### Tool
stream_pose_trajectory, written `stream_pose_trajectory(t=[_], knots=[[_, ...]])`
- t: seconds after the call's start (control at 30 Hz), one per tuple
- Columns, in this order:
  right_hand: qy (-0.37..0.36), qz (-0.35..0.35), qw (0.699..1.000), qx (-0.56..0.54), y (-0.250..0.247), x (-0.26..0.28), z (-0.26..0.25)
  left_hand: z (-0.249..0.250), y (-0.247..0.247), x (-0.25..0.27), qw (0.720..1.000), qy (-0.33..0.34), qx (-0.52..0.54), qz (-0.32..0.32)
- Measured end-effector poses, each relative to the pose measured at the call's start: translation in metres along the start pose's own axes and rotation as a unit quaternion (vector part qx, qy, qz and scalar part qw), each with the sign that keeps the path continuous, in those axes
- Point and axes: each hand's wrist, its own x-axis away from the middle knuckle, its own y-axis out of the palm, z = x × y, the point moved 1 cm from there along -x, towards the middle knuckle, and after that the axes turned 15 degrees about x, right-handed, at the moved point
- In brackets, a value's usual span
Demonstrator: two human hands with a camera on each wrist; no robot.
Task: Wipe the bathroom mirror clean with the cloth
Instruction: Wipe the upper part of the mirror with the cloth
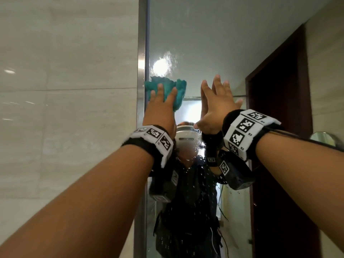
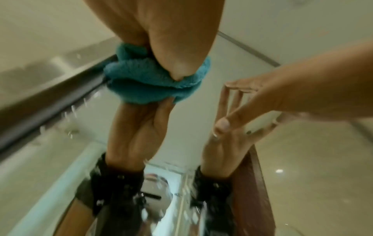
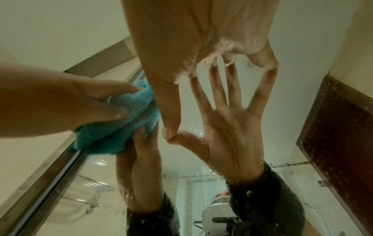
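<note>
Your left hand (image 1: 160, 110) presses the bunched teal cloth (image 1: 176, 92) against the mirror (image 1: 214, 53) right at its left edge, hard against the metal frame strip (image 1: 141, 71). The fingers (image 1: 172, 94) lie over the cloth with slight gaps between them, and in the left wrist view the thumb digs into the folds from below, so the cloth is gripped as well as pushed onto the glass. Your right hand (image 1: 216, 107) is flat on the mirror just beside the cloth, toward the middle of the glass; its fingers (image 3: 262, 63) are straight and spread, tips touching the surface and meeting their own reflection, and it carries nothing. Water droplets (image 1: 197, 183) speckle the lower part of the glass, and a bright light glare (image 1: 161, 67) sits just above the cloth. Beyond the left edge is pale tiled wall (image 1: 65, 90); a dark wooden door frame (image 1: 279, 90) shows reflected toward the mirror's right side. Both wrists wear black bands with marker tags (image 1: 240, 133).
</note>
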Motion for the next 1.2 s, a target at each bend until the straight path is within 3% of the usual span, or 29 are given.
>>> stream_pose_trajectory(t=[0.1, 0.23, 0.33, 0.4, 0.53, 0.63, 0.73, 0.8, 0.87, 0.97, 1.07, 1.13, 1.2], knots=[[0.002, 0.007, 1.000, -0.012, 0.004, 0.000, -0.001, 0.001, 0.019, 0.028, 1.000, 0.020, 0.000, 0.010], [-0.023, 0.003, 1.000, -0.015, -0.001, 0.016, 0.007, -0.007, 0.039, 0.086, 0.995, 0.058, -0.045, -0.073], [-0.013, -0.026, 1.000, -0.002, 0.000, 0.027, 0.025, -0.010, 0.030, 0.070, 0.993, 0.061, -0.051, -0.086], [0.000, -0.063, 0.998, 0.016, 0.004, 0.033, 0.031, 0.001, 0.020, 0.039, 0.995, 0.051, -0.034, -0.074], [0.003, -0.066, 0.998, 0.015, 0.009, 0.033, 0.031, 0.023, 0.020, 0.002, 0.999, 0.021, -0.008, -0.034], [-0.002, -0.053, 0.998, 0.021, 0.014, 0.033, 0.034, 0.025, 0.045, 0.031, 0.996, 0.086, -0.016, -0.019], [-0.012, -0.057, 0.998, 0.020, 0.014, 0.034, 0.034, 0.026, 0.071, 0.072, 0.986, 0.123, -0.063, -0.098], [-0.014, -0.057, 0.998, 0.020, 0.013, 0.034, 0.034, 0.025, 0.071, 0.074, 0.981, 0.130, -0.086, -0.117], [-0.011, -0.053, 0.998, 0.021, 0.012, 0.033, 0.033, 0.022, 0.058, 0.053, 0.982, 0.143, -0.078, -0.098], [-0.006, -0.057, 0.998, 0.019, 0.012, 0.033, 0.033, 0.021, 0.027, 0.008, 0.997, 0.073, 0.002, -0.026], [-0.007, -0.055, 0.998, 0.023, 0.013, 0.033, 0.033, 0.023, 0.035, 0.014, 0.998, 0.063, 0.003, 0.009], [-0.009, -0.051, 0.998, 0.026, 0.013, 0.032, 0.034, 0.029, 0.057, 0.045, 0.994, 0.107, -0.001, -0.017], [-0.012, -0.057, 0.998, 0.030, 0.013, 0.033, 0.034, 0.033, 0.076, 0.075, 0.989, 0.121, -0.035, -0.083]])
